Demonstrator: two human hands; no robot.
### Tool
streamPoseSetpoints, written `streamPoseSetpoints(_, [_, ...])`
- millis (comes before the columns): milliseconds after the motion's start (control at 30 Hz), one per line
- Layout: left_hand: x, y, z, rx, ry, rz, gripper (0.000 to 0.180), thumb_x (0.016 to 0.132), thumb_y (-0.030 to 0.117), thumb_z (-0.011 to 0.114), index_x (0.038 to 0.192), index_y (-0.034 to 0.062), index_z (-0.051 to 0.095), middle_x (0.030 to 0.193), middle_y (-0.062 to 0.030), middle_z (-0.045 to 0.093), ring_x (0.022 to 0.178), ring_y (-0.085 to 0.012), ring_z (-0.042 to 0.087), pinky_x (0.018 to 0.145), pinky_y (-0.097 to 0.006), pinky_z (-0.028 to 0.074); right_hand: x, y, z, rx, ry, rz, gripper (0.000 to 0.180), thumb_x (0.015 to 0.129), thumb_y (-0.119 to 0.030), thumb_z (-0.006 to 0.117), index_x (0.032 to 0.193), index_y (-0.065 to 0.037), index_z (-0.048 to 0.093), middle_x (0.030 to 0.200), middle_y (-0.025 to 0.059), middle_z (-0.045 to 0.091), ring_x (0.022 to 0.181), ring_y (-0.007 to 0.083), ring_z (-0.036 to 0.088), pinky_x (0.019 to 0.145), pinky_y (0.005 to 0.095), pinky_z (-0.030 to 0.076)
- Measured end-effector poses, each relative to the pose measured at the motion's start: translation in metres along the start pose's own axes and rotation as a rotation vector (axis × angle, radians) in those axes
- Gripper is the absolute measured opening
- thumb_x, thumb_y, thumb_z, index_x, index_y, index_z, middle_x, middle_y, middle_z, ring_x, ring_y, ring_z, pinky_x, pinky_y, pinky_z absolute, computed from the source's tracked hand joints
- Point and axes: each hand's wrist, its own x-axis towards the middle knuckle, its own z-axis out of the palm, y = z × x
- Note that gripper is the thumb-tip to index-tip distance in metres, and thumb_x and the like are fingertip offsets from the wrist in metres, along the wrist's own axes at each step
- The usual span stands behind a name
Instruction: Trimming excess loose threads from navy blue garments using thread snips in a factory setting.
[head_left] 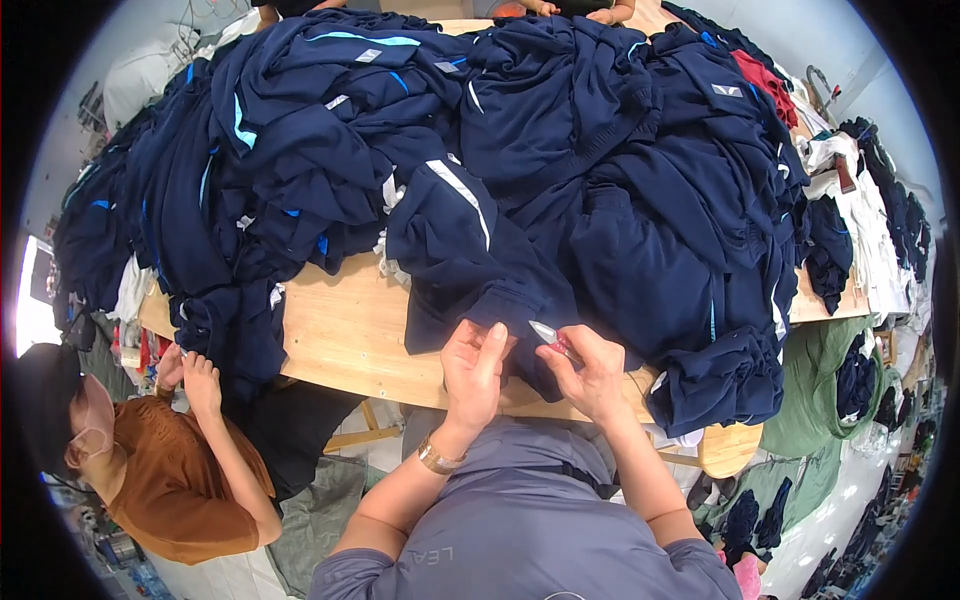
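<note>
Green fabric (808,372) cradles dark clothes (856,382); left fingers (491,350) pinch a navy garment (470,270), right fingers (592,352) grip snips (544,333).

Long pale-wood table (335,335), its near right corner rounded; light wooden bar (350,441) below its near edge. Pale tiled floor (225,578) near side of table; dappled with bright spots off table's right end. Smooth bluish-white wall (868,50) beyond table's far right. Glaring white opening (32,300) left of table, window or doorway unclear.

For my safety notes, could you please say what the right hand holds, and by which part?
The right hand holds snips by their red handle.
</note>
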Motion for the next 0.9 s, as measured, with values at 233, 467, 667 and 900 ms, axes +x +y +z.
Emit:
streamPoseSetpoints(233, [0.001, 0.001, 0.001, -0.049, 0.01, -0.013, 0.009, 0.089, 0.007, 0.055, 0.095, 0.0003, 0.054, 0.087, -0.0029, 0.059, 0.075, -0.0063, 0.054, 0.069, -0.019, 0.044, -0.001, 0.002, 0.001, 0.012, -0.004, -0.029, 0.028, 0.07, -0.027, 0.074, 0.074, -0.005, 0.058, 0.061, 0.0048, 0.054, 0.044, 0.0199, 0.051, 0.042, 0.0281, 0.038])
streamPoseSetpoints(467, [-0.001, -0.001, 0.002, 0.008, 0.009, 0.022, 0.009, 0.089, 0.008, 0.055, 0.093, 0.0003, 0.055, 0.086, -0.0024, 0.059, 0.073, -0.0055, 0.053, 0.069, -0.019, 0.043, 0.0, 0.0, 0.001, 0.014, -0.023, -0.047, 0.024, 0.068, -0.018, 0.075, 0.075, -0.002, 0.058, 0.059, 0.0077, 0.052, 0.047, 0.0217, 0.052, 0.045, 0.0289, 0.039])
streamPoseSetpoints(667, [-0.001, -0.004, -0.001, 0.067, 0.009, 0.057, 0.008, 0.089, 0.008, 0.055, 0.092, 0.0, 0.056, 0.085, -0.0019, 0.06, 0.074, -0.0044, 0.052, 0.068, -0.018, 0.041, -0.002, 0.004, 0.001, -0.007, -0.005, -0.004, 0.028, 0.07, -0.026, 0.074, 0.073, -0.005, 0.057, 0.06, 0.0053, 0.053, 0.044, 0.0211, 0.051, 0.042, 0.0284, 0.038])
streamPoseSetpoints(900, [-0.001, -0.002, 0.005, -0.045, -0.011, 0.015, 0.009, 0.089, 0.005, 0.055, 0.096, 0.0, 0.055, 0.089, -0.0038, 0.06, 0.076, -0.006, 0.054, 0.07, -0.019, 0.043, -0.011, 0.01, 0.019, 0.462, 0.113, 0.283, 0.019, 0.081, -0.013, 0.067, 0.088, -0.003, 0.053, 0.057, -0.0029, 0.043, 0.051, 0.0021, 0.038, 0.046, 0.02, 0.032])
